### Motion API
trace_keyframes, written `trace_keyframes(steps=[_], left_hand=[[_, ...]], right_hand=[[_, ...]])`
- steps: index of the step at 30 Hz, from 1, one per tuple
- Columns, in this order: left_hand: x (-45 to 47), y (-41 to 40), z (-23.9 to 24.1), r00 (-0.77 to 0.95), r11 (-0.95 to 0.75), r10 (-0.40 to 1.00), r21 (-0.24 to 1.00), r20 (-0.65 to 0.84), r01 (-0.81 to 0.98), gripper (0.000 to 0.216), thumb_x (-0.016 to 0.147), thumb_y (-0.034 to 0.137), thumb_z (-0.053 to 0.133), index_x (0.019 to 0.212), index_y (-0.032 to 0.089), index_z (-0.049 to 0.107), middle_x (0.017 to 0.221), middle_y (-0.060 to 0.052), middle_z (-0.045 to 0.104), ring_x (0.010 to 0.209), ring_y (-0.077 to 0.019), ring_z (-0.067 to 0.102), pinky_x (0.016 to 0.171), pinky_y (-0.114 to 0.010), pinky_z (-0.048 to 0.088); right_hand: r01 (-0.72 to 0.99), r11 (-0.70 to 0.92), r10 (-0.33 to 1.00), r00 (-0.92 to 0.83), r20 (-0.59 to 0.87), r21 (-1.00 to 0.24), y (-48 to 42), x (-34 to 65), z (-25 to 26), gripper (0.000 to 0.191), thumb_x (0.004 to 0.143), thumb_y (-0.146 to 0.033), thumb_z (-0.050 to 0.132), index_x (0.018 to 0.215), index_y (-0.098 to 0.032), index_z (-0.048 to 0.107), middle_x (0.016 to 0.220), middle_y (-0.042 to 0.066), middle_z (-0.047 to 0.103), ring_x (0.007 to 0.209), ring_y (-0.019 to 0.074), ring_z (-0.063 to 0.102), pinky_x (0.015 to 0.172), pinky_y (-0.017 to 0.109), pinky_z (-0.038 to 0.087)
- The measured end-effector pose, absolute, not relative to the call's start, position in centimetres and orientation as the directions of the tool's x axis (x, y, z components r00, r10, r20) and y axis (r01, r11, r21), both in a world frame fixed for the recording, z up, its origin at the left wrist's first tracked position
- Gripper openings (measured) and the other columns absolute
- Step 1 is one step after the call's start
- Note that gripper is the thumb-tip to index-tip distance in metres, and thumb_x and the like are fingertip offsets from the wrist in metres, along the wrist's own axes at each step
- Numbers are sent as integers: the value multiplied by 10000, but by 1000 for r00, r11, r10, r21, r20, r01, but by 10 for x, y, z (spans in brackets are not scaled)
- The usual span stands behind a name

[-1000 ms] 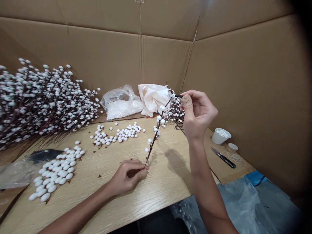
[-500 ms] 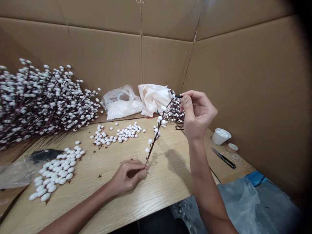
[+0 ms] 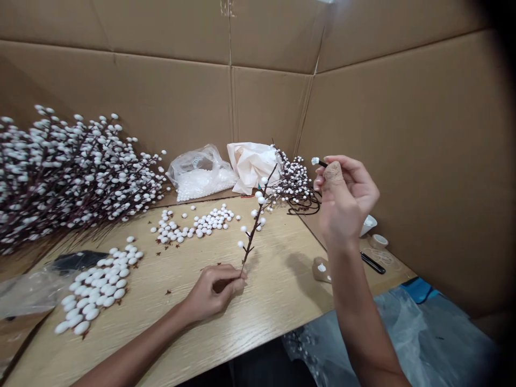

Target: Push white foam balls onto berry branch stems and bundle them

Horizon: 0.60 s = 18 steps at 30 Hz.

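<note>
Between the thumb and fingertips of my left hand (image 3: 215, 293) is the lower end of an artificial berry twig (image 3: 253, 228), dark brown with white berries. The twig leans up and to the right over the table. My right hand (image 3: 349, 188), its thumb wrapped in tan tape, pinches a short black stick with a whitish tip (image 3: 315, 161). That tip is apart from the twig, to its upper right. Loose white berries lie in two groups, a nearer one (image 3: 97, 285) at left and a farther one (image 3: 209, 220) behind my left hand.
A large pile of berry branches (image 3: 80, 166) fills the left back. Behind are a clear bag of white beads (image 3: 201, 174), crumpled pale paper (image 3: 252, 169) and a smaller bunch of twigs (image 3: 294, 177). At right are a white cup (image 3: 368, 224), tape roll (image 3: 379, 241) and black-handled tool (image 3: 373, 263).
My right hand has moved right with the black stick, away from the twig's upper part. The left hand still pinches the stem, and the twig stands a little more upright.
</note>
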<state>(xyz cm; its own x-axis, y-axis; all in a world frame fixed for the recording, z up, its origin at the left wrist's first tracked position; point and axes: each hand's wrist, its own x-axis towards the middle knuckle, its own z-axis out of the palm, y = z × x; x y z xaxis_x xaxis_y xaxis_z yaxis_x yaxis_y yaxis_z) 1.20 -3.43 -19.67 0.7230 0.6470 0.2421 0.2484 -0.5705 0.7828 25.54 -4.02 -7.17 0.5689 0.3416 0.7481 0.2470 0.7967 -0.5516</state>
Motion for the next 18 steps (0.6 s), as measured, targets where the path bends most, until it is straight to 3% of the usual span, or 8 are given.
trace_keyframes(steps=[8, 13, 15, 18], left_hand=[[13, -35, -200, 685, -524, 691, 813, 229, 256, 220, 854, 278, 566, 910, 133, 723, 880, -89, 707, 771, -165, 644, 648, -230, 479], [14, -31, -203, 672, -497, 714, 819, 198, 287, 249, 835, 289, 578, 958, 125, 720, 952, -107, 712, 845, -196, 665, 690, -247, 512], [14, -29, -205, 669, -498, 715, 818, 200, 288, 247, 829, 286, 583, 958, 126, 720, 983, -109, 713, 884, -208, 669, 718, -251, 521], [14, -27, -206, 665, -515, 714, 808, 218, 288, 243, 817, 279, 593, 963, 131, 719, 991, -104, 716, 909, -216, 671, 740, -254, 530]], right_hand=[[106, 567, 682, 495, 538, -817, -85, 298, -123, 236, 723, -343, 724, 833, -159, 626, 729, 18, 665, 588, 105, 606, 575, 266, 533], [252, 185, 863, 420, 279, -950, -126, 328, -178, 290, 744, -413, 670, 798, -137, 595, 611, 10, 614, 508, 120, 568, 498, 251, 469], [355, 48, 886, 416, 204, -933, -143, 336, -199, 283, 784, -421, 607, 809, -140, 586, 571, 3, 582, 478, 123, 537, 467, 241, 417], [548, -35, 871, 427, 243, -836, -161, 344, -221, 258, 825, -389, 534, 806, -143, 609, 656, 28, 592, 530, 133, 532, 495, 247, 390]])
